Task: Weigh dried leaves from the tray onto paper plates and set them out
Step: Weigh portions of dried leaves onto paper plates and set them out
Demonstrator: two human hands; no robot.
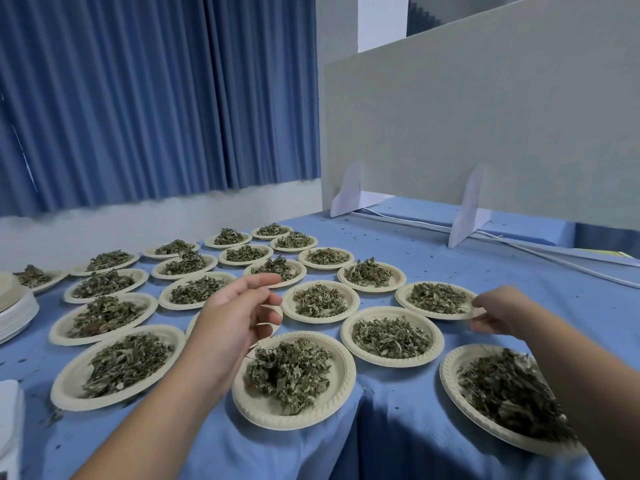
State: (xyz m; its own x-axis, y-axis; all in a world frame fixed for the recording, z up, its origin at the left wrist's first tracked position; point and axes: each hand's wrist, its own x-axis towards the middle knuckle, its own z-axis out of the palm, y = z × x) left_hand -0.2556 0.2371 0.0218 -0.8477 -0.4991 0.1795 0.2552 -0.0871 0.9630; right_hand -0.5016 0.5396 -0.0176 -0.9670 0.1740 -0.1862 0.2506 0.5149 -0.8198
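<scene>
Paper plate point(429, 315) of dried leaves point(436, 297) at the row's right end, rim pinched in your right grip point(498, 310) while your left grip point(235, 317) hovers slack and empty, could tip and spill, or your forearm could sweep the nearest plate point(446, 372) off the surface point(398, 427).

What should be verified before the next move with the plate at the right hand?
1. Right hand holds the rim of a leaf-filled paper plate: ok.
2. That plate sits flat on the blue tablecloth: ok.
3. Left hand free, fingers relaxed: ok.
4. Gap to the neighbouring plate nearer the person: cannot tell.
5. Weight of its dried leaves: cannot tell, no readout shows.
</scene>
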